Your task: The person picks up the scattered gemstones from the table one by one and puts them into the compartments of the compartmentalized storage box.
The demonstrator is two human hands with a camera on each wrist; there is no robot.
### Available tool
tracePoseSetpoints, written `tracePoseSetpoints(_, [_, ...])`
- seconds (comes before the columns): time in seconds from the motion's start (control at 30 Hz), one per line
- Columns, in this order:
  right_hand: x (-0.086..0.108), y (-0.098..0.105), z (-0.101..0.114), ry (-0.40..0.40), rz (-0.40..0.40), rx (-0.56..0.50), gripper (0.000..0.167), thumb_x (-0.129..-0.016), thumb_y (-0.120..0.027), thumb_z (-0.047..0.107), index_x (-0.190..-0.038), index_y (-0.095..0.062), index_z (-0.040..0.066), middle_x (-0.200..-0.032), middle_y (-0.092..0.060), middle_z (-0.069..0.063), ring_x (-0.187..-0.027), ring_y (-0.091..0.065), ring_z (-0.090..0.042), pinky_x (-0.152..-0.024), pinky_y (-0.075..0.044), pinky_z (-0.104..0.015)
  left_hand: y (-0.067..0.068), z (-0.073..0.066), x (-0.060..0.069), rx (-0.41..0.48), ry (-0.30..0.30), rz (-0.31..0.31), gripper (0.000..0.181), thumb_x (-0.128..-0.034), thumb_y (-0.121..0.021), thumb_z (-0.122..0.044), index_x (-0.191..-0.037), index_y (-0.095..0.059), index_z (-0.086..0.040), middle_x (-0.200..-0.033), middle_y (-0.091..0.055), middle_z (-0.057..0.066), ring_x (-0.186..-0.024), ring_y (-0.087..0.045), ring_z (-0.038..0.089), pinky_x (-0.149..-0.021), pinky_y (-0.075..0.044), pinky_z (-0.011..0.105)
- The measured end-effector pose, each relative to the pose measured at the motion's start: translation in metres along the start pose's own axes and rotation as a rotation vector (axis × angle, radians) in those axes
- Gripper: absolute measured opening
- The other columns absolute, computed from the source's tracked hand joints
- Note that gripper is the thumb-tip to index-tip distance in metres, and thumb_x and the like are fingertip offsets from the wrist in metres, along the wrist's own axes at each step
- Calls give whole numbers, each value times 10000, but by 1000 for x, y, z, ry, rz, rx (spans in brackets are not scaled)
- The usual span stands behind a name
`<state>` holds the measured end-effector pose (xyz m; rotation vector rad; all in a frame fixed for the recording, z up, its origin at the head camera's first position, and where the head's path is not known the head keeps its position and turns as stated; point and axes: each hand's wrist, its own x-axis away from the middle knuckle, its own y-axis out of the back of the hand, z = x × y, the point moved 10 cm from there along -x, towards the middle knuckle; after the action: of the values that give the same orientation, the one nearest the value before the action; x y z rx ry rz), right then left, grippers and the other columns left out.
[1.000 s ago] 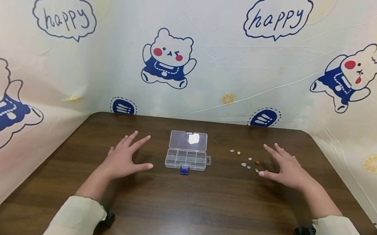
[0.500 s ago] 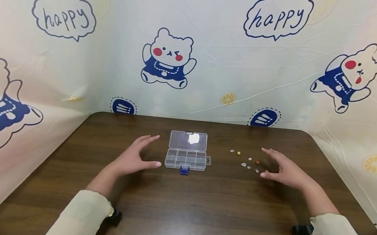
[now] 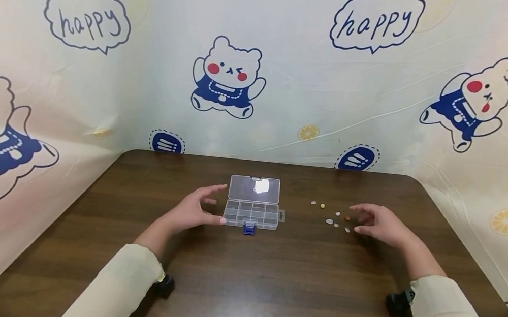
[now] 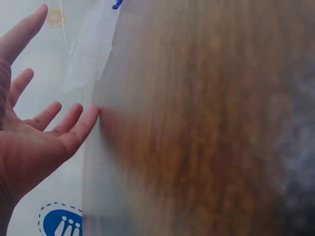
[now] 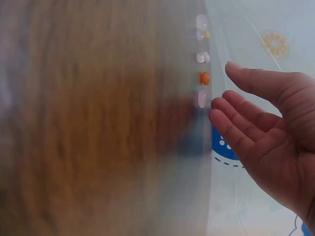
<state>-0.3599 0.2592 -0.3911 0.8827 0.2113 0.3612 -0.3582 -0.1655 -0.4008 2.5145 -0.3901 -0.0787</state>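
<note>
Judging by the stones (image 3: 329, 221) lying loose right of the lid-up box (image 3: 258, 214), we've barely begun: our left grip (image 3: 191, 208), wide, meets or nearly meets its left end; our right grip (image 3: 380, 226), narrower, holds nothing beside the stones.

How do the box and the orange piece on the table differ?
The box is mostly clear; the orange piece has a strong colour. The box is far larger than the orange piece. The box is beside the left hand, the orange piece near the right hand. Both rest on the table.
</note>
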Motion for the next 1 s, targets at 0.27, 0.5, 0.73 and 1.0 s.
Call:
tracePoseSetpoints(0.27, [-12,5,-10,-57,49,-21,382,-842,-727,-8,-1207,-625,-55,-1017,-673,-170,-841,-626,-229,-718,-565,-326,-8,8,-13,35,24,49,862,-735,-875,-256,-1472,-431,-210,-1451,-467,109,-1235,-533,323,-942,-500,458])
tracePoseSetpoints(0.5, [-19,3,-17,-54,84,-66,337,-847,-723,-9,-1171,-648,-67,-1023,-687,-183,-800,-643,-213,-717,-567,-311,-9,9,-19,71,15,85,783,-760,-855,-219,-1439,-475,-134,-1402,-522,122,-1176,-579,299,-939,-506,426])
tracePoseSetpoints(0.73, [-23,-2,-29,-70,100,-113,311,-851,-724,-2,-1149,-666,-67,-1019,-699,-165,-796,-646,-210,-702,-567,-305,-10,12,-24,73,16,105,756,-755,-859,-215,-1418,-505,-135,-1378,-542,112,-1146,-594,271,-944,-504,411])
tracePoseSetpoints(1.0, [-32,-8,-30,-57,101,-89,256,-843,-732,8,-1090,-702,-52,-903,-685,-82,-784,-596,-205,-644,-544,-283,-13,15,-30,73,27,123,753,-745,-866,-200,-1408,-519,-126,-1336,-572,88,-1100,-603,246,-926,-517,378])
